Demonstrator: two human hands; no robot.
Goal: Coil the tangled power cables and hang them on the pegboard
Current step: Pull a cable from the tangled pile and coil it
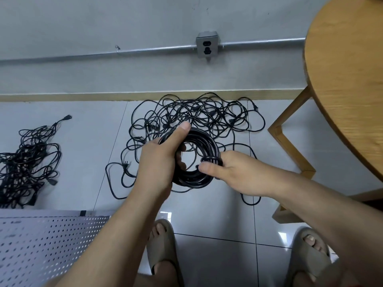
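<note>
A grey wall point(83, 27) fills the far side, with a metal conduit point(103, 53) running across it from left to right. A metal socket box point(207, 45) with two outlets sits on the conduit, right of centre. A tan skirting strip point(83, 97) joins the wall to the glossy light-grey tiled floor point(207, 220). At the right stands a round wooden table point(348, 69) on an angled wooden leg point(290, 121). Nearest, two feet wear beige slippers, one at centre point(163, 251), one at right point(313, 255)
</note>
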